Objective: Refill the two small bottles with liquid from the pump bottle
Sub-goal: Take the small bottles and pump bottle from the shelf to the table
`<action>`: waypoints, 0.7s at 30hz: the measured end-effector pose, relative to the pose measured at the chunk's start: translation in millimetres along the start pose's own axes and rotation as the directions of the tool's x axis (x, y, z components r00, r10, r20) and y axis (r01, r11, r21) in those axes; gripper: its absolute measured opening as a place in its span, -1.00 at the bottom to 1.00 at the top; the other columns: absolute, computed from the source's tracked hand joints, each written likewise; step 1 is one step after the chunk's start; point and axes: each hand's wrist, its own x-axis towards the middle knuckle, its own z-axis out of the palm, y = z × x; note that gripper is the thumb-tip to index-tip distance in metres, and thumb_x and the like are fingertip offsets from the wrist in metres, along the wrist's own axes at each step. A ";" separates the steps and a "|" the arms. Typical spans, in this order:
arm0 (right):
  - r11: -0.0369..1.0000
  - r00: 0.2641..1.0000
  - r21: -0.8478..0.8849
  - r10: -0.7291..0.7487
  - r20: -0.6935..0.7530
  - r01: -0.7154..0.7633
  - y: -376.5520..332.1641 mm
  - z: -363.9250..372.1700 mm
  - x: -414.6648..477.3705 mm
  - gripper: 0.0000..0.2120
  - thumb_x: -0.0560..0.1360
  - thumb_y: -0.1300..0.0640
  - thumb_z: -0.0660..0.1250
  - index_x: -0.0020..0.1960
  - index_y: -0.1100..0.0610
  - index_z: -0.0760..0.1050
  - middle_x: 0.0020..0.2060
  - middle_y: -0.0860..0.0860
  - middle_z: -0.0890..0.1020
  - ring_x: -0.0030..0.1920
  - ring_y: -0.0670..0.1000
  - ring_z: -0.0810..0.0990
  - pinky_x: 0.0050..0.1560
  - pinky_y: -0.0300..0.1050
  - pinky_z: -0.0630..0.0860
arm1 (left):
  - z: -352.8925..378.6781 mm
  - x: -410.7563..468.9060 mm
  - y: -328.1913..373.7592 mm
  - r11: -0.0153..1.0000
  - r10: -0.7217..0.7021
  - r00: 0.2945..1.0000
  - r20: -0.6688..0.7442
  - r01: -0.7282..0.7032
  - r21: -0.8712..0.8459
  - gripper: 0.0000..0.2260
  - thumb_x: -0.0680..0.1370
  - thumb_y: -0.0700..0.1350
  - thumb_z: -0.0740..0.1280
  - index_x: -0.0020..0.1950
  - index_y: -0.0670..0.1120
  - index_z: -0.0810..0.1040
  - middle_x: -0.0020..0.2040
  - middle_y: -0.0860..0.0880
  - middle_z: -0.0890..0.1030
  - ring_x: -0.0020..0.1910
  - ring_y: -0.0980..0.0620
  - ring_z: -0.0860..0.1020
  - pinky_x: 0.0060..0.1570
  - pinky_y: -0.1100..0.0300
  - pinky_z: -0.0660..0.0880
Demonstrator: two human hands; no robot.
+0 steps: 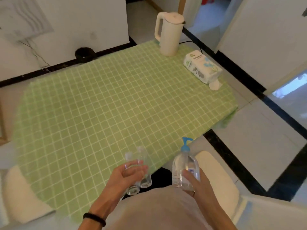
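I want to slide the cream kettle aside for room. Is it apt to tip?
Probably somewhat: the kettle is tall and narrow, so push low. Its rigid handle should give a firm grip. A dark cord trails behind it and may tug.

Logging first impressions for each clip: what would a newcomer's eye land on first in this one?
Most likely the big green checked tablecloth filling the middle of the view. Next, at the near edge, the left hand clutching two small clear bottles together and the right hand holding a clear pump bottle with a blue pump. At the far right end stand a cream kettle and a tissue pack.
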 end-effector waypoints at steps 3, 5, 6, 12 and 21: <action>1.000 0.998 0.010 0.000 0.068 0.000 -16.5 0.4 17.8 -0.12 0.24 -0.33 0.57 0.52 -0.16 0.50 0.15 -0.01 0.81 0.08 0.01 0.83 -0.15 -0.19 0.72 | -3.9 11.3 1.1 0.999 0.019 1.000 -0.014 -0.020 -0.026 -0.64 0.55 -0.28 0.49 0.33 -0.09 0.60 0.17 -0.03 0.77 0.19 0.06 0.73 0.00 0.38 0.62; 1.000 0.996 -0.016 -0.021 0.091 0.022 -25.6 0.2 29.1 -0.18 0.23 -0.29 0.59 0.47 -0.19 0.54 0.13 -0.02 0.81 0.10 0.05 0.83 -0.11 -0.15 0.74 | -4.3 20.9 -0.5 0.998 0.027 0.999 -0.024 -0.028 -0.052 -0.62 0.52 -0.27 0.52 0.33 -0.09 0.60 0.17 -0.04 0.77 0.20 0.05 0.73 0.00 0.38 0.62; 0.999 0.994 -0.027 -0.027 0.103 0.030 -29.7 -0.8 35.1 -0.21 0.24 -0.28 0.59 0.45 -0.21 0.54 0.13 -0.02 0.82 0.11 0.06 0.83 -0.09 -0.13 0.75 | -3.9 25.1 -1.2 0.997 0.032 0.999 -0.033 -0.034 -0.067 -0.59 0.49 -0.23 0.54 0.33 -0.09 0.60 0.18 -0.04 0.77 0.20 0.04 0.73 0.00 0.37 0.62; 0.994 0.990 -0.103 -0.009 0.138 0.023 -45.1 -10.4 85.6 -0.23 0.26 -0.28 0.60 0.45 -0.19 0.56 0.17 -0.01 0.80 0.16 0.08 0.81 0.20 0.17 0.73 | -1.8 54.7 -3.9 0.990 0.058 0.993 -0.107 -0.070 -0.122 -0.50 0.40 -0.09 0.58 0.33 -0.04 0.61 0.18 -0.02 0.77 0.21 0.05 0.72 0.04 0.33 0.64; 0.947 0.940 -0.313 0.037 0.339 0.075 -94.2 -30.8 203.7 -0.37 0.21 -0.24 0.67 0.26 -0.33 0.61 0.16 -0.15 0.79 0.17 -0.06 0.79 0.11 -0.05 0.72 | 34.3 142.9 5.1 0.976 0.075 0.956 -0.282 -0.128 -0.174 -0.47 0.38 -0.08 0.58 0.34 -0.02 0.60 0.17 0.04 0.77 0.21 0.10 0.71 0.10 0.35 0.62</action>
